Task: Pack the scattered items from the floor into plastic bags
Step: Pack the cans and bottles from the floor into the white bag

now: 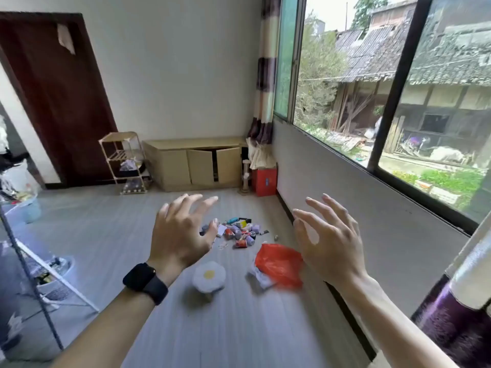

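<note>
Head view: left hand (180,235) with black wristwatch (145,282) and right hand (328,243) both raised, fingers spread, holding nothing. Pile of small colourful scattered items (239,231) lies on grey floor (119,235) ahead. Crumpled red plastic bag (279,264) lies just beside it, nearer, with a white flower-shaped cushion (208,278) to its left.

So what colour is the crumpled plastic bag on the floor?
Red-orange; the plastic bag shows best in the head view, slightly blurred.
</note>
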The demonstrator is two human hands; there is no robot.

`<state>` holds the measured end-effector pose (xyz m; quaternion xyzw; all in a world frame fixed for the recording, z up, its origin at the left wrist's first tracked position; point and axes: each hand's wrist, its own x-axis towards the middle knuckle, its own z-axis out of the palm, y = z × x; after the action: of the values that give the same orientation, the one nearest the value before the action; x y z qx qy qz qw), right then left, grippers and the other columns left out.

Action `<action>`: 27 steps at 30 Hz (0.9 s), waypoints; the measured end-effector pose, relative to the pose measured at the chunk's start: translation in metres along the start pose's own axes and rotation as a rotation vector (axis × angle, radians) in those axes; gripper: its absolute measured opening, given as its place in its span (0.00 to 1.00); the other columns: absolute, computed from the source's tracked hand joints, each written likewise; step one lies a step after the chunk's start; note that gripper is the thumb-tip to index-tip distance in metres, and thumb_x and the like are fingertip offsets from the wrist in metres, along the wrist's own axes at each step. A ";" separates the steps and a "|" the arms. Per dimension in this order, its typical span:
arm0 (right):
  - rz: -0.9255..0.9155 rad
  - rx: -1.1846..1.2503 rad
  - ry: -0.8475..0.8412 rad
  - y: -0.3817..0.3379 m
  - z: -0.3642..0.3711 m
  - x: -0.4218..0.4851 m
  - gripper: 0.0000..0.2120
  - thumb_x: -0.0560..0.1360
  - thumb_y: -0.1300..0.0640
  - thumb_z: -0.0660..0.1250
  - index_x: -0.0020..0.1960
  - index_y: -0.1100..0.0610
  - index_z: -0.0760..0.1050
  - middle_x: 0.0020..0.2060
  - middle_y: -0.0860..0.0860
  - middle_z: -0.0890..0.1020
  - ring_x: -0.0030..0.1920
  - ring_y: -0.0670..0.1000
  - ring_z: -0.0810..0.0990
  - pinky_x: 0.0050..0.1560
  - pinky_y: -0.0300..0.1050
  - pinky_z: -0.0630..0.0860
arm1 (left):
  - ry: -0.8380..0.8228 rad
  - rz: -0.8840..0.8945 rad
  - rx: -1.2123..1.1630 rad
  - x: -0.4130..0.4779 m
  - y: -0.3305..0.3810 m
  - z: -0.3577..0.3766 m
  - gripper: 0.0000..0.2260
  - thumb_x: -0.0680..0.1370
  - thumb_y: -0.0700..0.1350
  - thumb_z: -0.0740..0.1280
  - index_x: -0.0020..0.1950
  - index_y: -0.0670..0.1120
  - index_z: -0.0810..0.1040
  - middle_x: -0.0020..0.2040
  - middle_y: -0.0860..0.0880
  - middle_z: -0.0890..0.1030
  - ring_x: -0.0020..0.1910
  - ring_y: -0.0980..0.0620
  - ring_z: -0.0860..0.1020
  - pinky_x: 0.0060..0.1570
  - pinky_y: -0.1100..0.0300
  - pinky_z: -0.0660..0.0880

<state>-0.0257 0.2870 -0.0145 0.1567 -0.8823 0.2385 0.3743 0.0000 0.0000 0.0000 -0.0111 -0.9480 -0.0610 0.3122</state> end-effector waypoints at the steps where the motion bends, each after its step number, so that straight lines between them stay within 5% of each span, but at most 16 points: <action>1: 0.003 0.001 -0.023 0.000 0.011 0.001 0.16 0.77 0.44 0.59 0.53 0.44 0.84 0.62 0.46 0.81 0.71 0.53 0.71 0.67 0.57 0.69 | -0.050 0.004 -0.003 0.003 -0.004 0.007 0.22 0.74 0.57 0.61 0.68 0.55 0.75 0.62 0.49 0.78 0.64 0.44 0.74 0.62 0.45 0.70; 27: 0.086 -0.112 -0.366 -0.006 0.402 0.222 0.18 0.76 0.40 0.57 0.62 0.40 0.77 0.60 0.37 0.80 0.66 0.48 0.73 0.63 0.50 0.71 | -0.264 -0.049 -0.018 0.273 -0.273 0.253 0.21 0.74 0.58 0.59 0.64 0.56 0.79 0.62 0.53 0.79 0.62 0.49 0.76 0.60 0.51 0.71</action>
<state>-0.4068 0.0440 -0.0930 0.1385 -0.9534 0.1725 0.2050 -0.3855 -0.2441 -0.0698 0.0014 -0.9802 -0.0751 0.1830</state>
